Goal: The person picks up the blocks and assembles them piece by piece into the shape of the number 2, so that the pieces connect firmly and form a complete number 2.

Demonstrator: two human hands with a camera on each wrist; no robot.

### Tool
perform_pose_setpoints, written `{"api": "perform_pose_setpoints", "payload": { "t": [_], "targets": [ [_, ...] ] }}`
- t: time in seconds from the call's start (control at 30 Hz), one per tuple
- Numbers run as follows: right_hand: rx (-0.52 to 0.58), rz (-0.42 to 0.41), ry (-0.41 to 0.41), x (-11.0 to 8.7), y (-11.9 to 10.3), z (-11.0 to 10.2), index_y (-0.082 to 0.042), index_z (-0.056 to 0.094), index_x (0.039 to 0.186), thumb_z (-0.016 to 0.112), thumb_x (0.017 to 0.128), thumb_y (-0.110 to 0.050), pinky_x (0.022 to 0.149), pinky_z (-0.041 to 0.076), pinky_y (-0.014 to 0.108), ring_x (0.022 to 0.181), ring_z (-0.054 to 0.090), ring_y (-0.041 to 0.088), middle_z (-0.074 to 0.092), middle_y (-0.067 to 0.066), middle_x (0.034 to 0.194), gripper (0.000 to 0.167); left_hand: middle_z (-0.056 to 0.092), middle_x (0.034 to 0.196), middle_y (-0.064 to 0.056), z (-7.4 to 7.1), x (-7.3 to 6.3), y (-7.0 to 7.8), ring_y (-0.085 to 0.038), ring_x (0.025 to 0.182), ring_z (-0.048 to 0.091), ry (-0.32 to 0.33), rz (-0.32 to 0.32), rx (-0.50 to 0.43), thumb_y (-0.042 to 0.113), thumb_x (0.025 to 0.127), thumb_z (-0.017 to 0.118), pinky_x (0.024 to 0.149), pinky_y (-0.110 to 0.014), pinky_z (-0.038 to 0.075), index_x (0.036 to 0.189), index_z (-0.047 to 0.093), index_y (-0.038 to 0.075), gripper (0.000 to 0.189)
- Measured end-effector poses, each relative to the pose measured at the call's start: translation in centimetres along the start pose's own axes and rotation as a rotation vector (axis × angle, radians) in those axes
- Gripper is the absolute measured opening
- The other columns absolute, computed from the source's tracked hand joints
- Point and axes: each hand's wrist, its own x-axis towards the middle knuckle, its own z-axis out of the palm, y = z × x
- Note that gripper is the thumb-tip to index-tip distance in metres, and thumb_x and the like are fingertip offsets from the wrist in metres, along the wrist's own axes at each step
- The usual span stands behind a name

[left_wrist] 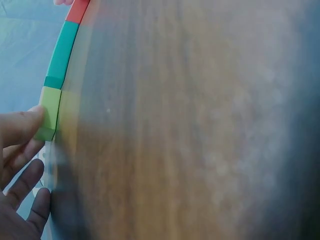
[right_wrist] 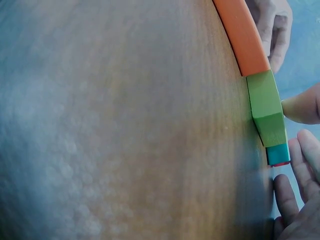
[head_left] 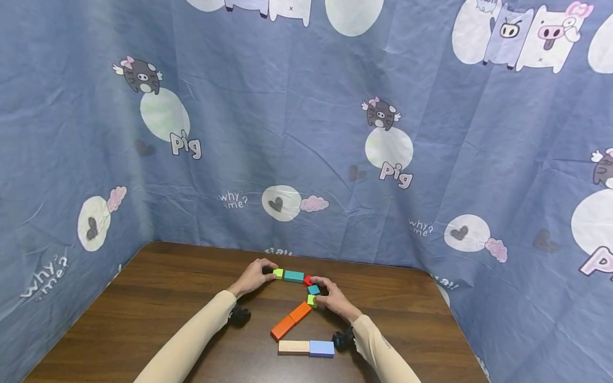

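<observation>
In the head view my left hand [head_left: 251, 277] pinches a lime-green cube block [head_left: 278, 273] at the left end of a bent row. Its thumb lies against the green side in the left wrist view. A teal block [head_left: 294, 276] and a red block [head_left: 308, 280] follow, then a smaller teal-blue block [head_left: 313, 290] and another lime-green block [head_left: 312, 301]. My right hand [head_left: 337, 301] spans the bend: its thumb touches the near green block [right_wrist: 265, 107], and its forefinger reaches the red one. Its other fingers are loosely spread.
Two orange blocks [head_left: 291, 321] lie end to end on a slant below the near green block. Closer to me, a pale wooden block [head_left: 294, 347] meets a light-blue block [head_left: 322, 349]. All stand on a brown wooden table [head_left: 383, 340], with a blue patterned cloth [head_left: 287, 159] behind.
</observation>
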Motion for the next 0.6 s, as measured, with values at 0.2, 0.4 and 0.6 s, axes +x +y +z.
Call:
{"api": "perform_pose_setpoints", "payload": {
  "t": [0.2,0.4,0.6],
  "targets": [
    [0.001,0.004,-0.001,0.0,-0.03,-0.05,0.002,0.049,0.134,0.065,0.081,0.001,0.104,0.024,0.054,0.123,0.042,0.041,0.049,0.023,0.135,0.055,0.067,0.112,-0.002,0.36,0.21,0.0,-0.027,0.115,0.053,0.006,0.002,0.016,0.016,0.083,0.075,0.1,-0.05,0.039,0.108,0.07,0.015,0.025],
    [-0.008,0.01,-0.012,0.11,-0.1,0.09,0.001,0.049,0.134,0.065,0.082,0.0,0.102,0.027,0.052,0.122,0.042,0.039,0.05,0.023,0.134,0.055,0.066,0.113,-0.001,0.22,-0.05,0.02,-0.028,0.118,0.053,-0.004,-0.01,0.001,0.018,0.083,0.075,0.101,-0.051,0.038,0.109,0.07,0.015,0.026],
    [0.023,-0.014,-0.034,0.26,-0.14,0.24,0.004,0.048,0.134,0.064,0.082,0.001,0.104,0.025,0.052,0.123,0.042,0.042,0.05,0.025,0.134,0.055,0.066,0.115,-0.002,0.09,-0.24,-0.41,-0.03,0.12,0.052,-0.002,-0.002,-0.015,0.021,0.083,0.076,0.102,-0.051,0.038,0.111,0.07,0.015,0.029]
  ]
}}
